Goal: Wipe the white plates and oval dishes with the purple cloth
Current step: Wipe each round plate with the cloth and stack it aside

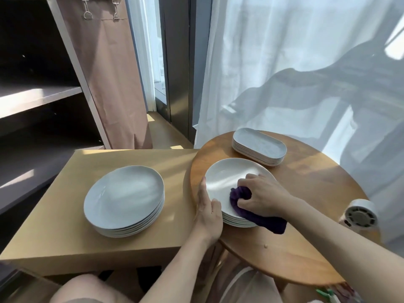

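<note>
Your right hand (264,197) curls its fingers tight round the bunched purple cloth (258,219), pressing it on the top plate (227,176) of the white plate stack (238,221) on the round tabletop (306,193). Your left hand (207,215) grips that stack's left rim, thumb lying along it. Behind it the oval dishes (260,145) sit stacked; a second plate stack (124,193) stands on the square tabletop (65,232).

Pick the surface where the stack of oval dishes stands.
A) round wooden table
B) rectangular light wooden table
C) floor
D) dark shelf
A: the oval dishes stand at the far side of the round wooden table, behind the plates under the purple cloth.
</note>
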`<state>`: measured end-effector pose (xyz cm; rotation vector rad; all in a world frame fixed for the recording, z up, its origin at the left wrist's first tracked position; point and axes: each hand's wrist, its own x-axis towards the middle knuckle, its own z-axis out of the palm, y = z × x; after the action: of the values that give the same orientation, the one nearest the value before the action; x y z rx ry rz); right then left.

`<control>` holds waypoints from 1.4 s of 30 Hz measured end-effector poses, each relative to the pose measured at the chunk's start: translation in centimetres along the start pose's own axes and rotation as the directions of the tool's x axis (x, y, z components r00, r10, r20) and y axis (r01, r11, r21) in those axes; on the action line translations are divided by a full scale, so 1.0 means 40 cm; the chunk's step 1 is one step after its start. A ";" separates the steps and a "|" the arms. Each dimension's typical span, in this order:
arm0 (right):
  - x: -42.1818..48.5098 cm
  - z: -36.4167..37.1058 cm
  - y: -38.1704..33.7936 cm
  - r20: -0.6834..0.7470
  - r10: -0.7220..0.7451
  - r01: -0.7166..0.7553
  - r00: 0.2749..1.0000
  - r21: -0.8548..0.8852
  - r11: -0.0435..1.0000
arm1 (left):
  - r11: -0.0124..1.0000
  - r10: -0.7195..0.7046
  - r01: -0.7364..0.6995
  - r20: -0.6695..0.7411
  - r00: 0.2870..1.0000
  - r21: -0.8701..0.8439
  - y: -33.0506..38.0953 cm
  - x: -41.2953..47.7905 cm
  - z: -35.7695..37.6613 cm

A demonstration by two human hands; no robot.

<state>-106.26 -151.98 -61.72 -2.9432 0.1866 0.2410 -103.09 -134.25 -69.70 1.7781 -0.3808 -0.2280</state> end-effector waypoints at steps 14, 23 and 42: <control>0.093 0.073 -0.106 -0.260 -0.089 0.140 0.962 0.184 0.973 | 0.997 0.012 -0.013 -0.007 1.000 -0.077 -0.021 0.003 -0.005; 0.164 0.100 -0.122 -0.469 -0.026 0.007 0.883 -0.041 0.999 | 0.995 0.101 -0.102 -0.057 0.993 -0.014 -0.047 0.014 0.014; 0.086 0.018 0.062 -0.313 0.019 -0.156 0.949 -0.419 0.894 | 0.979 0.156 -0.134 -0.145 0.977 0.154 -0.037 0.011 0.012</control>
<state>-103.35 -154.62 -63.44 -3.4172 0.3520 -0.1899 -102.66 -134.54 -71.21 1.8851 -0.4205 0.0441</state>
